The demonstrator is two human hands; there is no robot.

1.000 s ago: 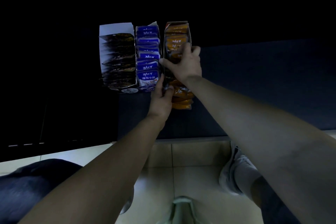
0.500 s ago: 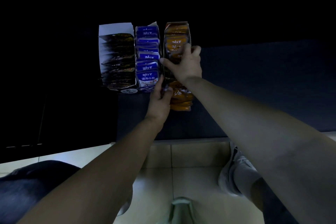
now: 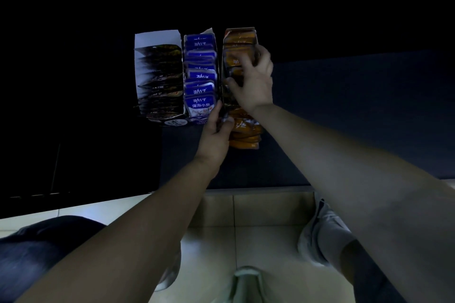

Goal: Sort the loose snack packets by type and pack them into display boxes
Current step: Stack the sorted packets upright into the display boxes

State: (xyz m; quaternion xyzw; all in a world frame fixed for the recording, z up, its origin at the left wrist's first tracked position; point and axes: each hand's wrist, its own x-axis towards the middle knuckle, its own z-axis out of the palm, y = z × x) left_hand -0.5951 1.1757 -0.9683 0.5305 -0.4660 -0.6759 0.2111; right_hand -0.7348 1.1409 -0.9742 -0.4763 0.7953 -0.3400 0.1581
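Observation:
Three display boxes stand side by side on a dark blue table (image 3: 344, 118). The left box (image 3: 157, 38) holds dark packets, the middle box (image 3: 200, 74) blue packets, the right box (image 3: 240, 32) orange packets. My right hand (image 3: 256, 81) lies over the orange packets inside the right box, fingers curled on them. A stack of orange packets (image 3: 246, 134) sticks out at the near end of that box. My left hand (image 3: 215, 130) pinches the near left corner of this stack, next to the front blue packet.
The table's near edge runs just below the boxes, with pale floor tiles (image 3: 258, 241) under it. My knee (image 3: 44, 241) shows at lower left and a shoe (image 3: 320, 236) at lower right. The far side of the scene is dark.
My right hand has slid a little farther up the orange box, over the rear packets. My left hand stays at the near corner of the orange stack.

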